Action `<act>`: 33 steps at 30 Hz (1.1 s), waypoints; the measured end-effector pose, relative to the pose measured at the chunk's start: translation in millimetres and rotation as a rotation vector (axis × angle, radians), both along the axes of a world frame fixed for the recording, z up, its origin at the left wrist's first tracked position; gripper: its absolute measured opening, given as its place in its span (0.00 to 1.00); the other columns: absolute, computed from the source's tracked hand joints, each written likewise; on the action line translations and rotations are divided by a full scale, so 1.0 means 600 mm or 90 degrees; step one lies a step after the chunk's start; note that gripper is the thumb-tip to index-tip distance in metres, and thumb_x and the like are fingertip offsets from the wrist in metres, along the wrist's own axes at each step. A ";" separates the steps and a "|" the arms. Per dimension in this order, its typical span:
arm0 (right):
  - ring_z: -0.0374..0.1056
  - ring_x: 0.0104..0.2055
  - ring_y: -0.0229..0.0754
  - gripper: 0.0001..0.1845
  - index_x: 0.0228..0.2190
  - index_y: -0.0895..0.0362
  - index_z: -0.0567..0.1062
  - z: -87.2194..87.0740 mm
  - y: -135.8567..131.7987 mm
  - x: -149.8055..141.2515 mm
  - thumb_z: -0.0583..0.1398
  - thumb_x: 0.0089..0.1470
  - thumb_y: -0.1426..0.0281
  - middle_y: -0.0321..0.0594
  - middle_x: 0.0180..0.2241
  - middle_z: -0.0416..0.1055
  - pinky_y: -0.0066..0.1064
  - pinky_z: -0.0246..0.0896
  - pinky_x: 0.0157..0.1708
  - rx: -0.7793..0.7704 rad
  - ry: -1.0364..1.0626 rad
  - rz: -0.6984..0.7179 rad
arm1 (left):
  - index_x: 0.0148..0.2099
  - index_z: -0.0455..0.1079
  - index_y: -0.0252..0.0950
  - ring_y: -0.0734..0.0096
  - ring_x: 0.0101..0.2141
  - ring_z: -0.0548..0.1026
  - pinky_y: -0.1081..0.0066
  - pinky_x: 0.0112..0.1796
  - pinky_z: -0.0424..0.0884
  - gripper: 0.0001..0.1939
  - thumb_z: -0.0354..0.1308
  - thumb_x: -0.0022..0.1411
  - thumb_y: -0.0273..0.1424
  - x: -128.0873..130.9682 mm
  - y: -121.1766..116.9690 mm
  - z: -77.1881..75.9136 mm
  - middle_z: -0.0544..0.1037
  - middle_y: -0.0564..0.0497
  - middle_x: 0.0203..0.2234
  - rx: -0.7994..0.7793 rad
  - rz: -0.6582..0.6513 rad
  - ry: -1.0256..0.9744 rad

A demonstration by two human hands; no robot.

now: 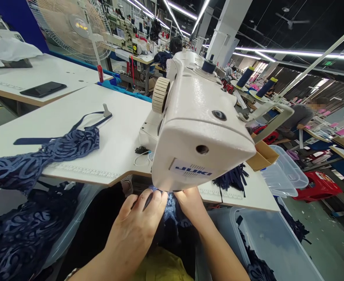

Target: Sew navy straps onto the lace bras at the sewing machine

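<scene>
A cream sewing machine [203, 134] marked JUKI stands on the white table, its head covering the needle area from my view. Below the head lies a blue lace bra [171, 208], partly hidden by the machine and my hands. My left hand [141, 220] is closed on its left side, fingers bent and pressed together near the machine. On the other side my right hand [190, 203] holds the same bra, its fingertips tucked out of sight under the head. The bra's lower part hangs over the table's front edge toward my lap.
Another navy lace bra [69, 146] with a strap lies on the left of the tabletop [122, 109]. Bins with navy pieces [22, 230] flank me; a clear bin [265, 234] stands right. Navy strips [233, 177], a phone [43, 89] and a fan [78, 27] are around.
</scene>
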State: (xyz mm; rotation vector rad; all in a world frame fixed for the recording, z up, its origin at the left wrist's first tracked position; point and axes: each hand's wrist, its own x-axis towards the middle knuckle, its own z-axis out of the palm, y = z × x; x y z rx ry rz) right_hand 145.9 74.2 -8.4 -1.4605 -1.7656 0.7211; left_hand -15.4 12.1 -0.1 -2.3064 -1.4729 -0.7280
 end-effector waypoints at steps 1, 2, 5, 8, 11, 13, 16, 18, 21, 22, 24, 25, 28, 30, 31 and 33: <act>0.65 0.25 0.42 0.07 0.28 0.53 0.73 0.000 0.000 0.000 0.54 0.54 0.70 0.34 0.18 0.67 0.30 0.57 0.28 -0.004 0.002 0.002 | 0.50 0.73 0.38 0.63 0.44 0.71 0.61 0.46 0.58 0.21 0.43 0.64 0.20 -0.001 0.000 0.001 0.79 0.51 0.43 -0.001 0.001 0.009; 0.65 0.26 0.43 0.07 0.28 0.53 0.73 0.000 0.000 0.000 0.54 0.54 0.70 0.34 0.18 0.67 0.30 0.57 0.28 -0.009 0.003 0.003 | 0.50 0.73 0.38 0.63 0.43 0.71 0.61 0.46 0.58 0.21 0.43 0.64 0.20 -0.002 0.000 0.003 0.79 0.51 0.42 -0.001 0.002 0.018; 0.66 0.27 0.43 0.08 0.28 0.53 0.73 0.000 0.000 0.000 0.54 0.54 0.71 0.34 0.19 0.67 0.31 0.58 0.30 -0.022 0.002 0.001 | 0.50 0.73 0.36 0.63 0.43 0.71 0.61 0.44 0.58 0.20 0.43 0.64 0.20 -0.002 0.000 0.005 0.80 0.51 0.41 -0.006 -0.007 0.031; 0.67 0.28 0.44 0.08 0.28 0.53 0.74 -0.001 0.000 0.001 0.55 0.54 0.71 0.34 0.19 0.67 0.31 0.59 0.31 -0.021 0.000 -0.010 | 0.49 0.74 0.37 0.63 0.44 0.72 0.61 0.44 0.58 0.20 0.43 0.65 0.20 -0.001 0.002 0.004 0.79 0.52 0.42 -0.007 -0.021 0.025; 0.66 0.27 0.42 0.08 0.27 0.53 0.73 -0.004 0.001 0.003 0.55 0.53 0.71 0.34 0.18 0.67 0.30 0.59 0.30 -0.017 0.008 -0.012 | 0.48 0.74 0.38 0.64 0.43 0.72 0.61 0.44 0.59 0.18 0.43 0.67 0.23 0.004 0.003 0.004 0.80 0.52 0.41 0.003 -0.033 0.010; 0.65 0.26 0.42 0.07 0.26 0.54 0.73 -0.006 0.002 0.005 0.56 0.53 0.71 0.33 0.17 0.66 0.30 0.59 0.29 -0.015 0.019 -0.013 | 0.48 0.74 0.37 0.64 0.42 0.73 0.60 0.44 0.59 0.17 0.43 0.69 0.28 0.008 0.003 0.007 0.80 0.51 0.40 0.005 -0.035 -0.016; 0.64 0.25 0.41 0.06 0.27 0.55 0.73 -0.008 0.003 0.008 0.55 0.53 0.71 0.32 0.17 0.65 0.29 0.59 0.29 -0.010 0.046 -0.015 | 0.50 0.74 0.34 0.61 0.42 0.73 0.60 0.46 0.59 0.23 0.42 0.70 0.42 0.014 -0.001 0.011 0.80 0.48 0.42 -0.016 -0.034 -0.045; 0.64 0.26 0.40 0.06 0.29 0.55 0.72 -0.006 0.002 0.010 0.55 0.53 0.71 0.31 0.18 0.65 0.29 0.60 0.30 -0.017 0.068 -0.010 | 0.50 0.74 0.33 0.59 0.44 0.72 0.60 0.47 0.59 0.27 0.41 0.69 0.45 0.016 -0.004 0.011 0.79 0.47 0.43 -0.024 -0.031 -0.049; 0.63 0.27 0.39 0.06 0.30 0.55 0.70 -0.003 -0.007 0.014 0.53 0.55 0.71 0.30 0.20 0.65 0.29 0.60 0.32 -0.041 0.104 0.004 | 0.51 0.73 0.35 0.59 0.46 0.72 0.60 0.48 0.59 0.21 0.43 0.69 0.38 0.011 -0.006 0.006 0.78 0.48 0.45 -0.026 -0.047 -0.044; 0.63 0.27 0.38 0.05 0.31 0.55 0.70 -0.002 -0.011 0.014 0.53 0.56 0.71 0.30 0.21 0.64 0.29 0.60 0.33 -0.049 0.119 0.006 | 0.52 0.72 0.35 0.60 0.46 0.72 0.60 0.49 0.59 0.19 0.43 0.69 0.34 0.009 -0.006 0.003 0.78 0.48 0.46 -0.030 -0.054 -0.042; 0.62 0.28 0.38 0.04 0.32 0.54 0.68 -0.004 -0.022 0.014 0.53 0.57 0.69 0.30 0.23 0.64 0.28 0.60 0.33 -0.059 0.152 0.009 | 0.53 0.71 0.36 0.62 0.48 0.71 0.61 0.50 0.58 0.19 0.43 0.67 0.28 0.003 -0.006 -0.004 0.77 0.47 0.47 -0.025 -0.065 -0.056; 0.63 0.29 0.38 0.04 0.32 0.54 0.67 -0.006 -0.028 0.014 0.54 0.58 0.69 0.31 0.25 0.65 0.28 0.60 0.33 -0.064 0.170 0.013 | 0.54 0.70 0.37 0.64 0.48 0.71 0.63 0.51 0.58 0.20 0.42 0.67 0.26 0.000 -0.006 -0.007 0.77 0.48 0.47 -0.019 -0.082 -0.061; 0.63 0.30 0.37 0.03 0.34 0.54 0.66 -0.011 -0.041 0.010 0.54 0.58 0.68 0.32 0.29 0.65 0.28 0.60 0.33 -0.070 0.208 0.026 | 0.56 0.68 0.39 0.70 0.50 0.69 0.68 0.53 0.56 0.22 0.40 0.68 0.23 -0.003 -0.007 -0.018 0.77 0.51 0.49 0.017 -0.144 -0.059; 0.62 0.30 0.37 0.03 0.35 0.54 0.65 -0.013 -0.044 0.008 0.54 0.58 0.68 0.32 0.29 0.64 0.28 0.59 0.32 -0.064 0.205 0.013 | 0.56 0.68 0.39 0.70 0.50 0.69 0.68 0.54 0.55 0.22 0.39 0.68 0.23 -0.004 -0.010 -0.023 0.77 0.51 0.49 0.033 -0.154 -0.041; 0.62 0.29 0.37 0.02 0.34 0.54 0.65 -0.014 -0.044 0.007 0.54 0.58 0.68 0.32 0.28 0.64 0.28 0.58 0.32 -0.059 0.195 0.002 | 0.57 0.68 0.39 0.69 0.50 0.70 0.67 0.53 0.55 0.22 0.39 0.68 0.23 -0.005 -0.012 -0.024 0.77 0.51 0.49 0.034 -0.144 -0.032; 0.62 0.29 0.37 0.02 0.34 0.54 0.65 -0.013 -0.042 0.005 0.54 0.57 0.69 0.31 0.28 0.64 0.28 0.57 0.31 -0.045 0.165 -0.020 | 0.57 0.68 0.39 0.68 0.51 0.70 0.65 0.52 0.55 0.22 0.41 0.67 0.23 -0.006 -0.016 -0.025 0.76 0.50 0.51 0.017 -0.124 -0.005</act>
